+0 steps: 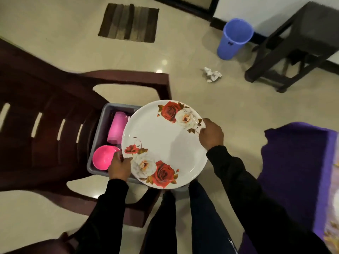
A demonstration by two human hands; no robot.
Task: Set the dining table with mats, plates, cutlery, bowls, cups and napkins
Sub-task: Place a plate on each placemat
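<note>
A rose-patterned plate [165,143] is held by opposite rims above a grey tub [100,123], the left hand [119,166] with fingers pinched on the near-left edge, the right hand [211,133] with fingers clamped on the far-right edge; a slip could be caused by so shallow a rim grip, and the tub beneath could be struck; a pink bowl [103,160] and a pink cup [117,128] are seen lying in the tub, which is set on a brown chair [45,125]; beyond, a blue bin [234,39] stands on the floor, its contents not visible.

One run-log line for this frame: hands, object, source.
left hand: grips plate rim | right hand: grips opposite rim | plate: held over grey tub on chair | pink bowl: in tub
</note>
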